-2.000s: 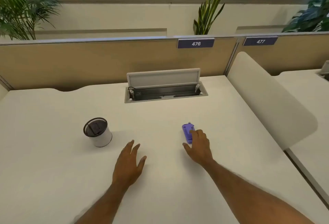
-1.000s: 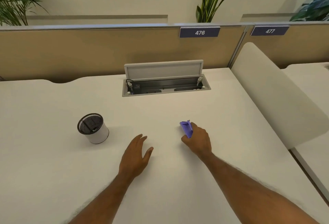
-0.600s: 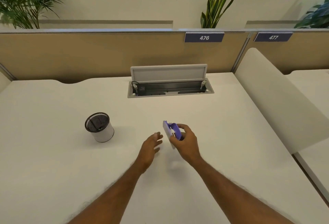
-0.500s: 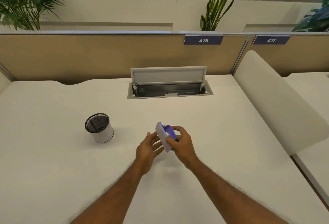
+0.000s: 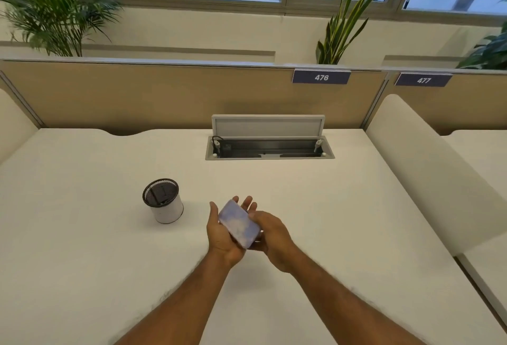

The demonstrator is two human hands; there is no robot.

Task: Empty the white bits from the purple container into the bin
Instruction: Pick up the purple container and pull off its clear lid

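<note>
The purple container point(image 5: 239, 223) is a small flat case, held above the desk between both hands with its pale broad face turned up. My left hand point(image 5: 221, 237) cups it from below, palm up, fingers spread behind it. My right hand point(image 5: 271, 236) grips its right end. No white bits show; its inside is hidden. The bin point(image 5: 164, 200), a small white cylinder with a black mesh rim, stands on the desk to the left of my hands, a little apart from them.
The white desk point(image 5: 82, 248) spreads all around. An open cable tray point(image 5: 269, 148) with its raised lid sits at the back middle. A tan partition point(image 5: 164, 95) runs behind it. A white rounded divider point(image 5: 428, 169) slants along the right side.
My right hand lifted the purple container off the desk and carried it left. My left hand rose from the desk and came under it, so both hands now hold it.
</note>
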